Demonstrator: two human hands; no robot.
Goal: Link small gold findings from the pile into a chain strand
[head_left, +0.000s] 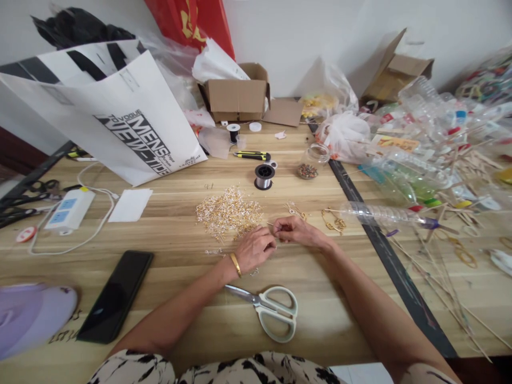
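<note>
My left hand (256,248), with a gold bangle (236,264) at the wrist, has its fingers curled together at the near right edge of a pile of small gold and silver beads (228,212). Whatever it grips is hidden under the fingers. Close beside it, my right hand (296,232) pinches thumb and forefinger together; a thin pale tip shows by the fingers, too small to name. White-handled scissors (276,309) lie nearer to me. Beyond my right hand is a small group of gold pieces (295,210), with more gold rings (334,221) to its right.
A spool of wire (264,176), a yellow-black box cutter (252,156) and a jar of beads (312,162) stand beyond the pile. At left are a phone (116,296), a power strip (70,209) and a white paper bag (120,117). Plastic bottles (436,144) and sticks crowd the right.
</note>
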